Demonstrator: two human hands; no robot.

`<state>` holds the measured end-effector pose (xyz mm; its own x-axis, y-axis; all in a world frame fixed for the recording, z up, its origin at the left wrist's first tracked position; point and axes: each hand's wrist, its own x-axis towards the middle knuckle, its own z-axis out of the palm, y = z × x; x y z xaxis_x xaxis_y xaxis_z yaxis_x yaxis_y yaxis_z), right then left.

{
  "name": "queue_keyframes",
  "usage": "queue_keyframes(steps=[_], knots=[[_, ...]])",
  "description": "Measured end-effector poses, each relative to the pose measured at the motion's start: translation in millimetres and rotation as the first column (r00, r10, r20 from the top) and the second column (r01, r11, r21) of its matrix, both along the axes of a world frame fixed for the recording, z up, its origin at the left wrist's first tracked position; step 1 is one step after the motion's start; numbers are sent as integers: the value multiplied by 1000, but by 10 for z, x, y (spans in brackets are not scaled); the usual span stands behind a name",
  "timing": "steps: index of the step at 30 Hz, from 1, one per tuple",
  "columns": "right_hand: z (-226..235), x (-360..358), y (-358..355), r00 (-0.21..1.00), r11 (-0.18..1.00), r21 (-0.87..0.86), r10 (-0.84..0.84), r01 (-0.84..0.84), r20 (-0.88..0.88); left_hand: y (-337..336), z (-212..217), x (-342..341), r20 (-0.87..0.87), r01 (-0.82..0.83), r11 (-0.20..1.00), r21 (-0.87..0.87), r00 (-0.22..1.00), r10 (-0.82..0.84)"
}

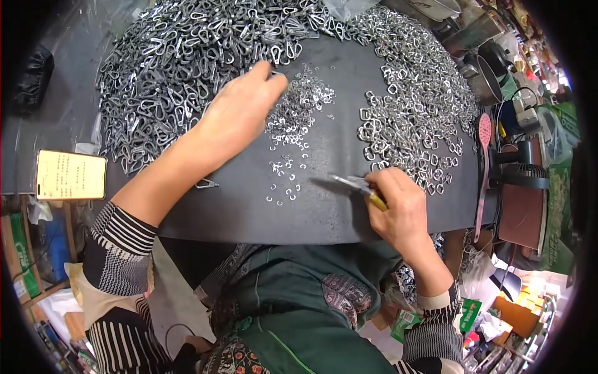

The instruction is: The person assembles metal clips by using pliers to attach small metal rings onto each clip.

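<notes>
My left hand [240, 109] reaches across the dark tabletop [324, 212] to the edge of a big heap of grey teardrop-shaped metal clips [180, 56], fingertips pinched on one clip near a cluster of small silver split rings [296, 112]. My right hand [398, 206] holds small pliers [355, 184] with yellow handles, the jaws pointing left just above the tabletop. A second heap of shinier linked clips [417, 106] lies just beyond the right hand. A single clip [207, 184] lies beside my left forearm.
A phone [70, 175] with a lit screen lies at the table's left edge. A pink long-handled tool [483, 168] rests on the right edge, with a small fan [523, 181], pots [489, 68] and clutter beyond. Boxes and bags crowd the floor.
</notes>
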<state>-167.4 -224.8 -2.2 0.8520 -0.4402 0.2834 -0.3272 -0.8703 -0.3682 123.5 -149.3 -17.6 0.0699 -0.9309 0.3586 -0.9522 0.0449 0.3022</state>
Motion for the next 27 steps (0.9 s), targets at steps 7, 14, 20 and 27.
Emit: queue_keyframes(steps=[7,14,20,27], knots=[[-149,46,88,997,970,-233,-72,75,20,1068,301,335,-885,-249,968,-41,-440,-151],[-90,-97,117,999,985,-170,-36,36,1,1773,307,-823,-756,-77,938,338,-615,222],[192,170,664,996,487,871,-33,-57,84,1567,145,-1283,-803,29,968,251,-552,224],[103,176,754,986,557,816,30,-155,166,1569,107,-1420,-917,56,962,268,-291,273]])
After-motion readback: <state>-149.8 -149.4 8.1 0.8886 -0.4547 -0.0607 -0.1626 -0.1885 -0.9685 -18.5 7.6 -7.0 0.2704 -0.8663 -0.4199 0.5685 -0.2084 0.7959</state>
